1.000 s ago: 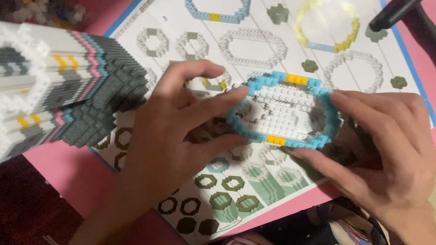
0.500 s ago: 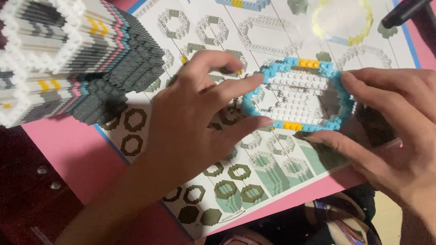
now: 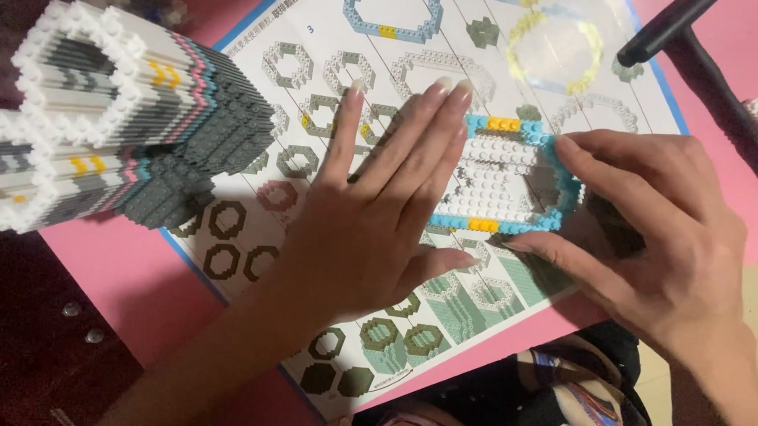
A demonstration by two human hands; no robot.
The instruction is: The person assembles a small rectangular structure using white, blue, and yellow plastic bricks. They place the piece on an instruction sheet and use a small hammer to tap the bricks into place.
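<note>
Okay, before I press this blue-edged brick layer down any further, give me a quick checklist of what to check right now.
1. Blue-edged brick layer lies flat on the instruction sheet: ok, as far as the view shows.
2. Right hand steadies it: ok, fingers on the right edge and near edge.
3. Left hand placed for pressing: ok, open, fingers spread flat over the left end.
4. Left end of the layer fully joined: cannot tell, hidden under the left hand.
5. Tall brick tower clear of the hands: ok, lying at the left, apart.
6. Black tool out of the way: ok, top right.
</note>
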